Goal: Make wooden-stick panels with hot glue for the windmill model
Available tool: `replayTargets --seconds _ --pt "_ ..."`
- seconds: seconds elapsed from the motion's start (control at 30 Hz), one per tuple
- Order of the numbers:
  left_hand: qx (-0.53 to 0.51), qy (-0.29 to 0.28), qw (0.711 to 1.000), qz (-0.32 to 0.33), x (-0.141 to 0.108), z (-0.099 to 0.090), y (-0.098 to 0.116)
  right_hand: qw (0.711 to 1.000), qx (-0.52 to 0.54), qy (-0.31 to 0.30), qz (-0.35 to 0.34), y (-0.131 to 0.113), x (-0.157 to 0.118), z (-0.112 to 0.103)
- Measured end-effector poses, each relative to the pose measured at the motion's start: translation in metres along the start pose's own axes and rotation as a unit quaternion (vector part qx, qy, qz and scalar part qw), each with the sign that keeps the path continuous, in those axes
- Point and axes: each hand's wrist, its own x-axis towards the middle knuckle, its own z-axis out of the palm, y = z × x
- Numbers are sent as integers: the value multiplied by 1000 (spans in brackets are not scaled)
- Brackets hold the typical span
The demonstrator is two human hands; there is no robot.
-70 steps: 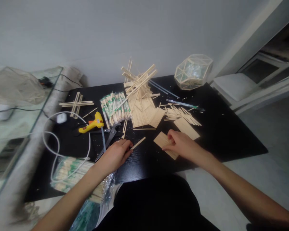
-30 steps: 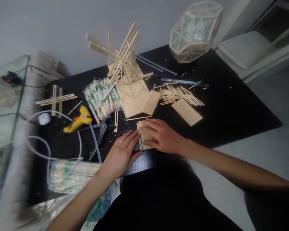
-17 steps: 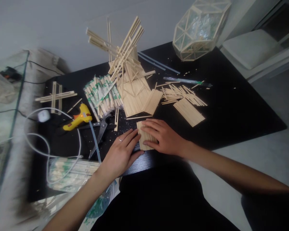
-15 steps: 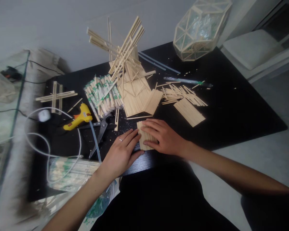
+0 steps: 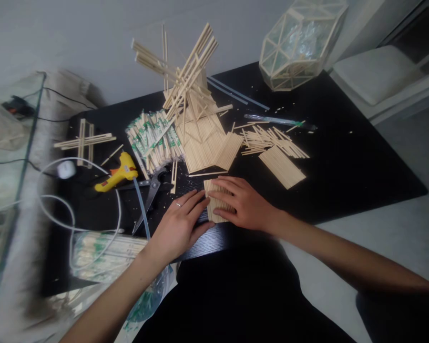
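Note:
A small flat panel of wooden sticks [image 5: 215, 204] lies on the black table [image 5: 343, 157] near its front edge. My right hand [image 5: 241, 204] rests flat on the panel, fingers spread over its top. My left hand [image 5: 178, 224] lies flat on the table, its fingertips pressed against the panel's left edge; a ring shows on one finger. Neither hand grips anything. Part of the panel is hidden under my right hand.
A tall stick structure [image 5: 189, 90] stands behind, with a second panel [image 5: 281, 166], loose sticks [image 5: 268, 139] and wrapped stick bundles [image 5: 152, 138]. A yellow glue gun [image 5: 117, 172], scissors [image 5: 150, 193] and a white cable [image 5: 71, 209] lie at left. A polyhedral frame [image 5: 300, 43] sits far right.
My left hand put down the single stick it held and went flat against the panel. The panel now lies closer to me, under my right hand. Since 1 s ago, hardly anything has moved.

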Motion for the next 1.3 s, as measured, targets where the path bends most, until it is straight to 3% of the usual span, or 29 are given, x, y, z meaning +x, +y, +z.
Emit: replayTargets --seconds 0.37,0.57,0.77,1.3 --pt "-18 -3 1000 -3 -5 -4 -7 999 0 7 43 13 -20 -28" --pt "-27 -14 1000 5 -4 -8 -7 999 18 -28 18 3 -15 -22" --pt "-21 -35 999 -3 -9 -10 -9 1000 9 -21 14 0 -8 -14" --pt "-45 -15 999 1 5 -4 -8 999 37 -21 20 4 -8 -11"
